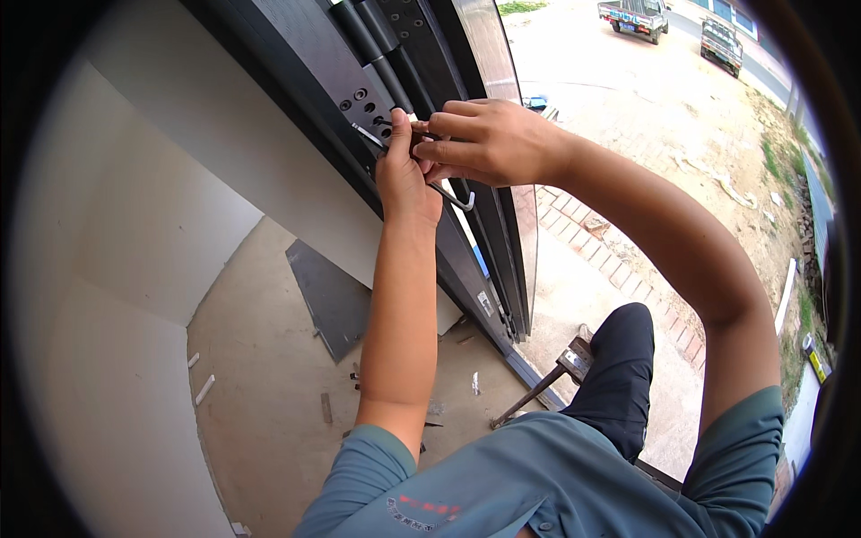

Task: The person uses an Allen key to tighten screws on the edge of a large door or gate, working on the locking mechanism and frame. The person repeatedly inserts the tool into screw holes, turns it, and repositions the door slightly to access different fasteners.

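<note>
My left hand (408, 179) is raised to the dark door frame, thumb pointing up, and closed around a thin metal hex key (456, 195). One end of the key juts out left of the hand; its bent end hangs below my right hand. My right hand (489, 139) reaches in from the right, fingertips drawn together against the left fingers. What it pinches is hidden by the fingers. Just above both hands is a black door hinge (384, 76), beside a metal plate (336, 85) with several screw holes.
A small stool (574, 359) stands by my leg at the doorway. A dark flat panel (332, 296) and small scraps lie on the indoor floor. A pale wall (117, 224) rises at the left. Outside are brick paving (610, 260) and two parked trucks (633, 18).
</note>
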Demonstrator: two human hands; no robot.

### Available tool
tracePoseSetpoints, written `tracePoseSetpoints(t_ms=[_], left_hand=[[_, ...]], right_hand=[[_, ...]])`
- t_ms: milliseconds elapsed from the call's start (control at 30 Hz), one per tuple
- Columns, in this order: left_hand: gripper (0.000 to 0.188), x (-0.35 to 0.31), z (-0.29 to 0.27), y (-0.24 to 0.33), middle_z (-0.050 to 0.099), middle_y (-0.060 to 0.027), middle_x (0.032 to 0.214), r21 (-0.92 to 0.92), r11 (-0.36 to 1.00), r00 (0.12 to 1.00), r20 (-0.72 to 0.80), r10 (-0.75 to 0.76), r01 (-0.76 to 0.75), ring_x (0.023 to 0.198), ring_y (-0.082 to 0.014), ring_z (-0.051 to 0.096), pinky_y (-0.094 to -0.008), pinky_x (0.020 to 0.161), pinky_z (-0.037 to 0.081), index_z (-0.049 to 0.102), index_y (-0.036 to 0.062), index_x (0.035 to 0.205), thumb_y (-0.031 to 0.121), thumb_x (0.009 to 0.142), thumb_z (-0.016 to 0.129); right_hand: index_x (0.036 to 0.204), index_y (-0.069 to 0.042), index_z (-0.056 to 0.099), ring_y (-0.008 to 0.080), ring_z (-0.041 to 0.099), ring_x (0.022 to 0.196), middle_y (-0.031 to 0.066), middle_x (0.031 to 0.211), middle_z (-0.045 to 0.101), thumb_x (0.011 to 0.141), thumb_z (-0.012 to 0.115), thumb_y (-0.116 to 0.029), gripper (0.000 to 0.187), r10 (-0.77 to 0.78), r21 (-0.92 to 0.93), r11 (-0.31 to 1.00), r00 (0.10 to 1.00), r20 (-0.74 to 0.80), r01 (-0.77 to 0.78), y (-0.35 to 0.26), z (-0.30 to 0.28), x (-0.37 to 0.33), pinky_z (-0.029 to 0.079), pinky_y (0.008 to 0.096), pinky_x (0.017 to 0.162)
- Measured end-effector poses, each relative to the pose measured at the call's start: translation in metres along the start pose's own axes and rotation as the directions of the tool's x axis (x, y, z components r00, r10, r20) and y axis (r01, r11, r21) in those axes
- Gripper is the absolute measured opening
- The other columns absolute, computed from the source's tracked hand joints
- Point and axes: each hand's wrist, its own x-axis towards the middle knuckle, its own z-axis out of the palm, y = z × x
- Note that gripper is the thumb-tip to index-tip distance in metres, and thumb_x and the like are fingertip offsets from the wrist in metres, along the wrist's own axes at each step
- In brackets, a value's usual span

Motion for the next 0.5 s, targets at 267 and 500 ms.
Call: tracePoseSetpoints(t_ms=[267,500], left_hand=[[0.04,-0.003,-0.001,0.008,0.036,0.0086,0.059,0.03,0.998,0.998,-0.037,-0.048,0.049,0.051,-0.0037,0.029,-0.0226,0.05,0.024,0.062,0.0154,0.087,0.05,0.106,0.056],[0.038,-0.006,0.012,0.021,0.04,0.0098,0.061,0.064,0.993,0.987,-0.139,-0.085,0.095,0.052,-0.0021,0.032,-0.0226,0.049,0.023,0.059,0.0184,0.083,0.049,0.106,0.057]], right_hand=[[0.092,-0.004,0.065,0.0272,0.068,0.094,0.009,0.099,0.069,0.091,0.072,-0.032,0.029,-0.35,0.053,0.936,0.903,0.248,0.348,0.047,-0.013,0.043,0.058,0.0397,0.081],[0.082,-0.005,0.061,0.0263,0.058,0.066,0.008,0.075,0.058,0.1,0.066,-0.024,0.026,0.234,0.181,0.967,0.905,-0.355,-0.179,0.002,0.048,0.021,0.048,0.0373,0.06]])
